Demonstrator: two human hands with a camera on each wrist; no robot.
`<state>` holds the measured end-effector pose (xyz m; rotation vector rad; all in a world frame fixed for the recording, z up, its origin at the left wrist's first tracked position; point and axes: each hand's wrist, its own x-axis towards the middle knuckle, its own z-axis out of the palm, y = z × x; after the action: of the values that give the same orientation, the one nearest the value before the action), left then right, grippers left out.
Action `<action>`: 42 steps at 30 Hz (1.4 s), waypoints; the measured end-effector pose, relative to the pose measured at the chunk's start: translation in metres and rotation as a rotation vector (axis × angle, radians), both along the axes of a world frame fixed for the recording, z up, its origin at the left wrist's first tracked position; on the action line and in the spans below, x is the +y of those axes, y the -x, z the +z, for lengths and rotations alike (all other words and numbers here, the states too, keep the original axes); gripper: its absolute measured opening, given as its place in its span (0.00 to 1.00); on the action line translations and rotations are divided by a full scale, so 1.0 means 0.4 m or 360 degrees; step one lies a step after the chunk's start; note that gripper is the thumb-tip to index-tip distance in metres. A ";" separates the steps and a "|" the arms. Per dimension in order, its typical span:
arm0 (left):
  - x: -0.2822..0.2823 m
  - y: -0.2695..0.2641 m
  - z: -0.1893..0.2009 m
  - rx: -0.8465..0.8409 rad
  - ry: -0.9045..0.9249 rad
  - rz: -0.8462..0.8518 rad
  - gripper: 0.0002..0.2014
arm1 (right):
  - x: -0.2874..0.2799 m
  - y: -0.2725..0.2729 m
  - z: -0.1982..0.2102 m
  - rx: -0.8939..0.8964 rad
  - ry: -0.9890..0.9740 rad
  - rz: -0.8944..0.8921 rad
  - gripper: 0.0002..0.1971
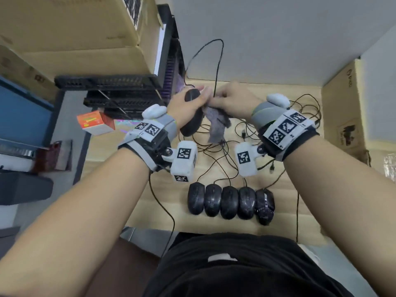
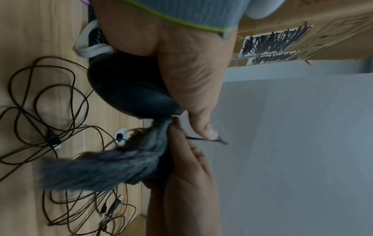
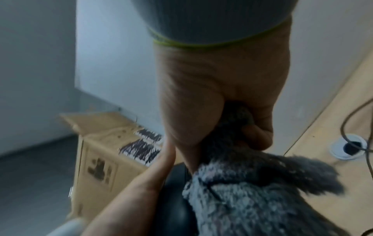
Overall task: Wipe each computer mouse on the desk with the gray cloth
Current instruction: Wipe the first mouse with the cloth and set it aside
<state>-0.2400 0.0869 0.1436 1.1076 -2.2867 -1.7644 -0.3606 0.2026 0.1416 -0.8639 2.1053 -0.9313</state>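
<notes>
Left hand (image 1: 185, 106) grips a black, smooth plastic computer mouse (image 1: 192, 116), held up off the light wooden desk (image 1: 278, 202), fingers curled around its body. Right hand (image 1: 231, 99) is clenched on a fuzzy gray cloth (image 1: 216, 123), bunched in the fist, loose end hanging down beside the held mouse. In the left wrist view the cloth (image 2: 113, 166) touches the mouse (image 2: 129, 89) at its front end. Five more black mice (image 1: 230, 203) sit in a tight side-by-side row near the desk's front edge, thin black cables (image 1: 225, 151) tangled behind them. Cardboard box (image 1: 342, 108) on the right.
</notes>
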 end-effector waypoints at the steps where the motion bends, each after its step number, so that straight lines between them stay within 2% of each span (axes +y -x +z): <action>1: -0.009 0.005 -0.001 0.0003 0.0006 -0.0005 0.23 | -0.014 -0.014 0.006 0.0097 -0.0100 0.0123 0.22; 3: -0.029 0.009 -0.015 -0.0006 0.0041 0.0016 0.13 | -0.027 -0.034 0.005 0.0201 -0.0288 0.0280 0.22; 7: -0.061 0.000 -0.041 -0.0168 0.0044 -0.0144 0.10 | -0.048 -0.081 -0.014 0.0273 -0.0625 0.0654 0.22; 11: -0.073 -0.015 -0.061 -0.0256 -0.0071 -0.0258 0.30 | -0.063 -0.096 -0.024 0.0127 -0.0742 0.0708 0.20; 12: -0.072 -0.020 -0.061 -0.0252 -0.0091 -0.0253 0.31 | -0.065 -0.097 -0.026 0.0100 -0.0775 0.0724 0.20; 16: -0.075 -0.043 -0.075 -0.0216 -0.0101 -0.0209 0.15 | -0.087 -0.110 -0.035 0.0127 -0.0856 0.0855 0.16; 19: -0.098 -0.049 -0.093 -0.0181 -0.0067 -0.0018 0.05 | -0.102 -0.113 -0.044 0.0027 -0.0772 0.0785 0.21; 21: -0.114 -0.056 -0.101 -0.0208 -0.0025 0.0015 0.06 | -0.110 -0.114 -0.050 0.0002 -0.0705 0.0775 0.22; 24: -0.137 -0.074 -0.100 -0.0124 -0.0143 0.0126 0.06 | -0.114 -0.103 -0.052 -0.0003 -0.0670 0.0730 0.13; 25: -0.149 -0.078 -0.106 -0.0101 -0.0227 0.0192 0.06 | -0.110 -0.091 -0.052 0.0005 -0.0629 0.0630 0.10; 27: -0.166 -0.092 -0.109 -0.0108 -0.0368 0.0291 0.05 | -0.109 -0.073 -0.054 0.0072 -0.0455 0.0234 0.10; 29: -0.177 -0.102 -0.111 -0.0115 -0.0469 0.0373 0.02 | -0.112 -0.075 -0.047 -0.0172 -0.0025 -0.0124 0.10; 30: -0.181 -0.105 -0.117 -0.0141 -0.0463 0.0422 0.06 | -0.116 -0.087 -0.035 -0.0392 0.0200 -0.0166 0.11; 31: -0.183 -0.102 -0.116 -0.0194 -0.0413 0.0457 0.10 | -0.120 -0.104 -0.026 -0.0574 0.0337 -0.0120 0.11; 32: -0.189 -0.097 -0.118 -0.0238 -0.0378 0.0479 0.11 | -0.123 -0.123 -0.017 -0.0634 0.0366 -0.0004 0.10; 34: -0.191 -0.084 -0.106 -0.0299 -0.0437 0.0474 0.08 | -0.131 -0.151 -0.007 -0.0431 0.0203 0.0286 0.08; 35: -0.189 -0.079 -0.098 -0.0300 -0.0462 0.0482 0.08 | -0.135 -0.156 -0.017 -0.0288 0.0132 0.0335 0.07; 37: -0.192 -0.076 -0.099 -0.0221 -0.0518 0.0513 0.07 | -0.140 -0.154 -0.038 -0.0063 0.0143 0.0158 0.07; 39: -0.192 -0.070 -0.098 -0.0154 -0.0599 0.0534 0.11 | -0.142 -0.154 -0.044 -0.0022 0.0272 -0.0020 0.06; 40: -0.192 -0.069 -0.096 -0.0155 -0.0609 0.0516 0.09 | -0.143 -0.160 -0.037 -0.0075 0.0331 0.0018 0.06; 42: -0.196 -0.063 -0.096 -0.0193 -0.0586 0.0521 0.06 | -0.144 -0.176 -0.022 -0.0130 0.0381 0.0304 0.08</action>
<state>-0.2148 0.0084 0.1053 1.5797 -1.7365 -2.0689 -0.2902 0.1448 0.1329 -1.1073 1.8294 -1.1102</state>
